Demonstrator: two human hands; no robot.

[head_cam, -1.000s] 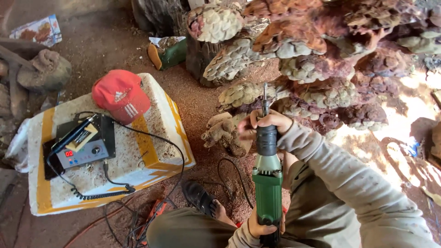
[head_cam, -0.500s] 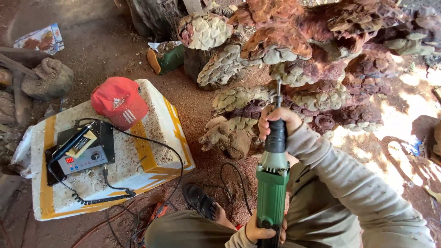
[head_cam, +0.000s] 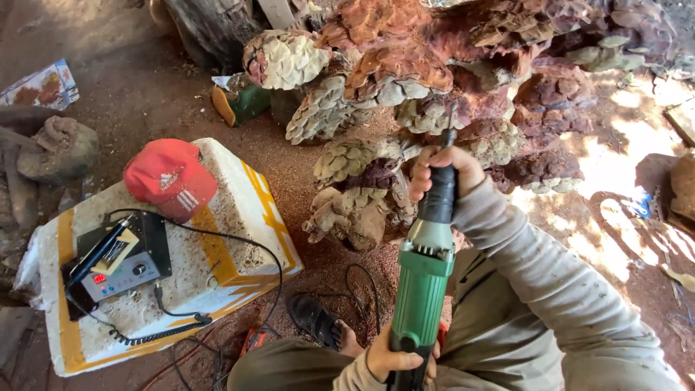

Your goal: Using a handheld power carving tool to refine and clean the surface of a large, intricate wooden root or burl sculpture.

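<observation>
Both hands close their grip on the green rotary grinder, the right hand wrapped round its black neck to steer the bit into the carved wood sculpture, the left hand steadying its rear end near the lap.

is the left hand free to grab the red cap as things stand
Probably not. The left hand grips the rear of the green grinder, so it is occupied. The red cap sits uncovered on the foam box to the left, so only the grinder stands in the way.
</observation>
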